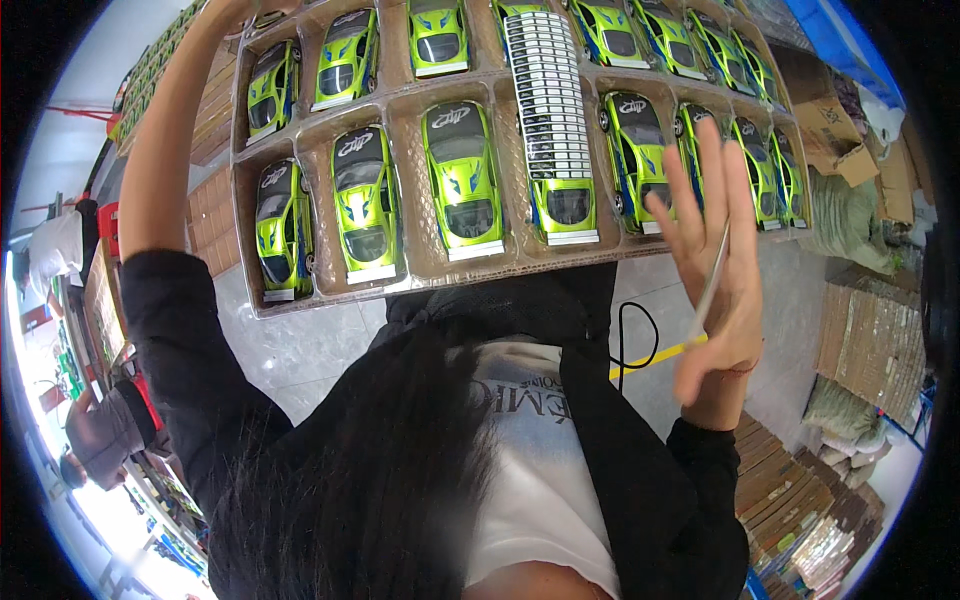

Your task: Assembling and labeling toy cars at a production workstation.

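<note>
Toy cars [460, 195] in a tray [410, 200], left of my spread right hand [737, 290].
Pale strip [711, 285] crosses it; striped sheet [546, 95] overlies cars leftward; cardboard [868, 350] stacked rightward; left hand [235, 7] unreadable to me.

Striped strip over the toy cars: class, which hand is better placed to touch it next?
Probably the right hand: open, right of the striped strip; the left forearm extends toward the far left corner of the tray.

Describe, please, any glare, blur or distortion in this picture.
Head view: black corners frame a curving fisheye image; glare whites out part of the lower-left background; the glossy lime-green toy cars look fairly crisp; the bare right hand seems slightly soft.
</note>
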